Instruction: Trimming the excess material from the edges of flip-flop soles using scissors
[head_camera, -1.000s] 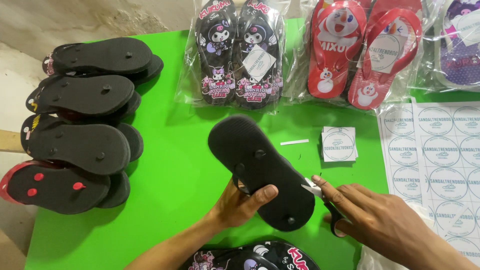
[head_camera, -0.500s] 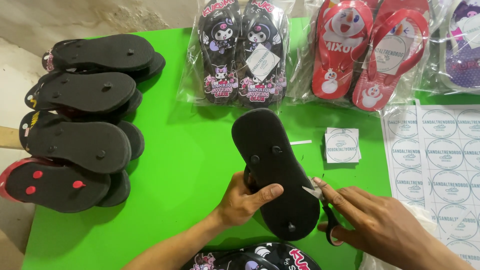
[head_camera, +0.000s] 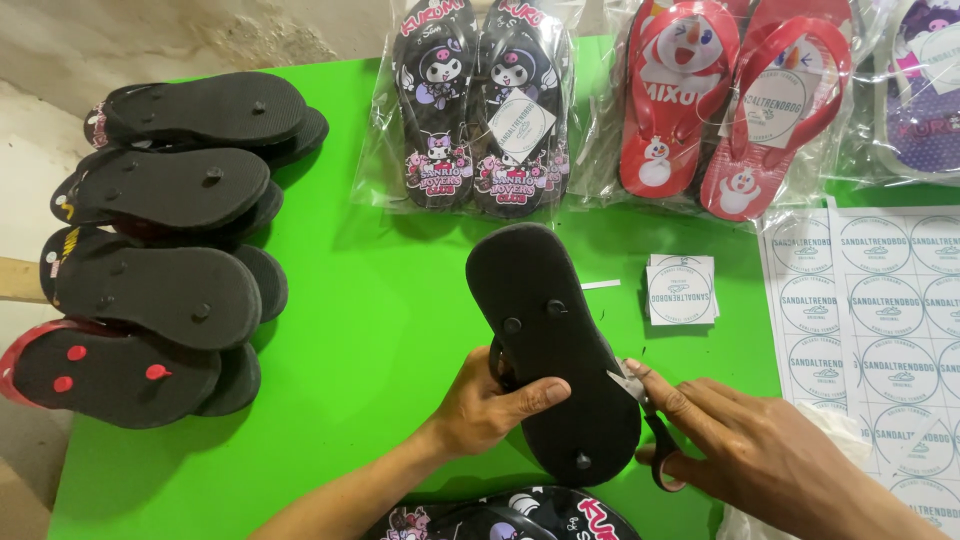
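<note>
Head view: the left hand (head_camera: 490, 400) grips a black sandal (head_camera: 550, 345) held sole-up over the green desk (head_camera: 370, 330). Its thumb lies across the sole near the middle, and the other fingers are curled round the left edge, clamped on the sandal. The sandal tilts, toe end toward the far side, heel end near the person. Small round plugs show on the sole, two near the middle and one by the heel.

The right hand (head_camera: 770, 450) holds black-handled scissors (head_camera: 645, 415), its fingers closed on them. The blade tips touch the sandal's right edge, just beside the left thumb tip.

At the bottom edge, under the held sandal, lies a black printed sandal (head_camera: 520, 515) with cartoon art, partly cut off by the frame.

To the left, well apart from the hands, stacks of black sandals (head_camera: 170, 250) lie sole-up in a column; the nearest one, a red-edged sandal (head_camera: 100, 375), has red plugs.

At the far side sit bagged pairs in clear plastic: a black cartoon pair (head_camera: 480, 100), a red pair (head_camera: 735, 100), and a purple pair (head_camera: 915, 90) at the right edge.

Right of the held sandal, a small pile of square labels (head_camera: 680, 290) rests on the desk, with a thin white strip (head_camera: 600, 285) just beside it. Further right lie sheets of round stickers (head_camera: 880, 330), reaching to the frame's edge. A bit of crumpled clear plastic (head_camera: 820, 430) shows behind the right hand.
</note>
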